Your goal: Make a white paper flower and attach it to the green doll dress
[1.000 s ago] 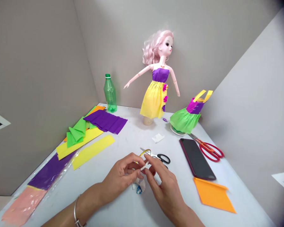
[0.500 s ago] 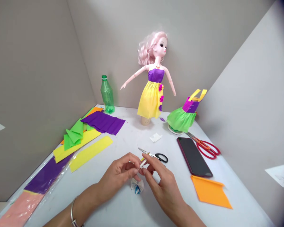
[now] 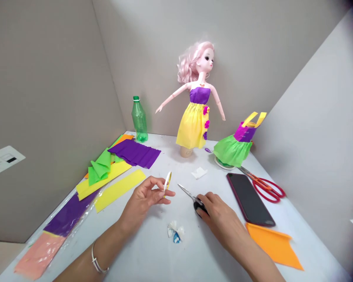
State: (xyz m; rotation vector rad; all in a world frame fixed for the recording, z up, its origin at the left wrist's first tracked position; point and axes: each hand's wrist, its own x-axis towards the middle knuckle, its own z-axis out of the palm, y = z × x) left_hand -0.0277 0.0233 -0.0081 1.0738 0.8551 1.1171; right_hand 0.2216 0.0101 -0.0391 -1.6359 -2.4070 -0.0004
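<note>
Head view: left hand (image 3: 144, 201) pinching small yellow paper loop (image 3: 166, 181); right hand (image 3: 220, 216) gripping black-handled scissors (image 3: 190, 194).

**Tabletop (image 3: 200, 254), positions by edge.**

Back left corner: plastic bottle (image 3: 139, 120), upright.
Back edge, centre: doll (image 3: 197, 113), upright on a stand (image 3: 186, 152).
Back right corner: doll dress (image 3: 233, 149), standing on a roll (image 3: 220, 164).
Right edge: large scissors (image 3: 267, 188); phone (image 3: 250, 199) just left of them.
Front right corner: paper sheet (image 3: 273, 244), in front of the phone.
Left edge, back to front: crepe paper sheet (image 3: 134, 153), folded crepe paper (image 3: 100, 168), loose strip (image 3: 119, 190), plastic-wrapped strips (image 3: 67, 215).
Centre: paper scrap (image 3: 199, 172), before the doll; small scissors (image 3: 188, 192), under the right hand (image 3: 220, 213).
Left of them: left hand (image 3: 145, 199), paper loop (image 3: 167, 181) at its fingertips.
Between the hands, nearer the front: crumpled scrap (image 3: 175, 232).
</note>
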